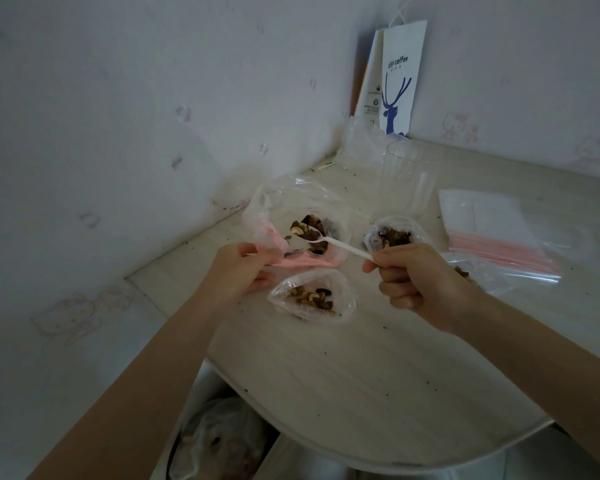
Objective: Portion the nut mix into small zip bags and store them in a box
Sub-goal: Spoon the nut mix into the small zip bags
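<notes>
My left hand (238, 271) pinches the pink zip edge of a large clear bag of nut mix (284, 216), holding its mouth open on the table. My right hand (409, 271) grips a white plastic spoon (329, 241) whose bowl, loaded with nuts, sits inside that bag. A small open zip bag with nuts (312, 299) lies just in front of the large bag, between my hands. Another small filled bag (392, 235) rests beyond my right hand. A third bag with nuts (471, 275) is partly hidden behind my right wrist.
A stack of flat zip bags with pink strips (499, 233) lies at the right. A clear ribbed plastic container (406, 178) and a white coffee paper bag (399, 81) stand in the corner. The table edge (291, 434) curves near me, with a bin below (219, 441).
</notes>
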